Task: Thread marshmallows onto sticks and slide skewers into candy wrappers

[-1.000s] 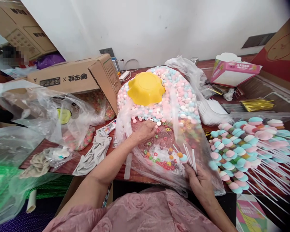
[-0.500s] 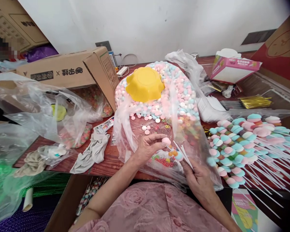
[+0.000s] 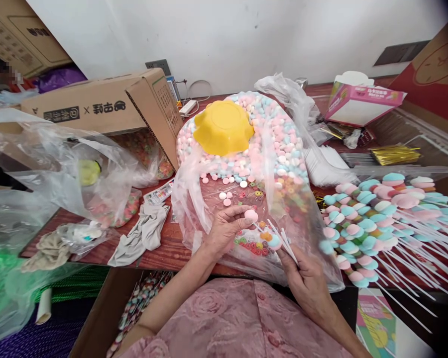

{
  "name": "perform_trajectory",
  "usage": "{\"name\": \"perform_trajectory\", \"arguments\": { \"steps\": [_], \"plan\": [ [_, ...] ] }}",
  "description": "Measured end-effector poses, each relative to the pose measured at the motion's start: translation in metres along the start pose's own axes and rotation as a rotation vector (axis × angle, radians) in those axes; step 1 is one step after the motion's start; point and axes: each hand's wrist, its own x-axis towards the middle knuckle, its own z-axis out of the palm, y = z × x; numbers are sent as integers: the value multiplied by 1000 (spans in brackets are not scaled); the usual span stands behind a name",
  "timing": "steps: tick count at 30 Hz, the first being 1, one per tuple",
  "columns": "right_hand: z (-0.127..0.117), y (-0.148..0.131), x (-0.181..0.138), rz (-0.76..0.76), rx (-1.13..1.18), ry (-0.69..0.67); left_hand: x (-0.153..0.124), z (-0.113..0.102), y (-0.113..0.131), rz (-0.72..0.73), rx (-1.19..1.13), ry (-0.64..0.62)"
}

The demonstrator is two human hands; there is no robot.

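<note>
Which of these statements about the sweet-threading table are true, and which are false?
1. The left hand pinches a round pink sweet. True.
2. The right hand is empty. False: it grips thin white sticks.
3. The yellow plastic bowl stands upright. False: it lies upside down on the heap of pastel sweets.
4. A pile of finished pastel sweet skewers lies to the person's right. True.

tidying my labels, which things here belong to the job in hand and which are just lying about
In use: left hand, pink candy, right hand, white sticks, candy bag, finished skewers.
Lying about: cardboard box, grey cloth, pink carton, gold ties.
</note>
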Motion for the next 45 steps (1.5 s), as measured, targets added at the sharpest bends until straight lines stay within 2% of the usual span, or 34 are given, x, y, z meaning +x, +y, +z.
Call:
{"name": "perform_trajectory", "arguments": {
  "steps": [9,14,19,22,25,28,30,39,42,45],
  "plan": [
    [1,1,-3,21,2,-4,-3,2,-6,45,-16,40],
    [3,4,-3,16,-16,-24,-3,3,-7,81,39,82],
    [4,5,-4,22,-42,-31,-2,-1,-14,161,117,64],
    [5,8,-5,18,-69,-65,-2,-4,-17,285,230,71],
    [6,11,-6,14,-97,-85,-4,-6,-14,493,501,80],
    [7,12,-6,27,-104,-111,-6,-6,-10,695,761,39],
    [7,10,-5,35,-81,-133,-7,-6,-8,764,854,0],
    [15,2,-6,12,18,-98,-11,-8,-14,746,938,-7],
    [20,0,-5,-14,0,-60,-11,-10,-19,718,878,29],
    [24,-1,-3,-13,-14,-41,-8,-12,-29,600,719,117]
  ]
}}
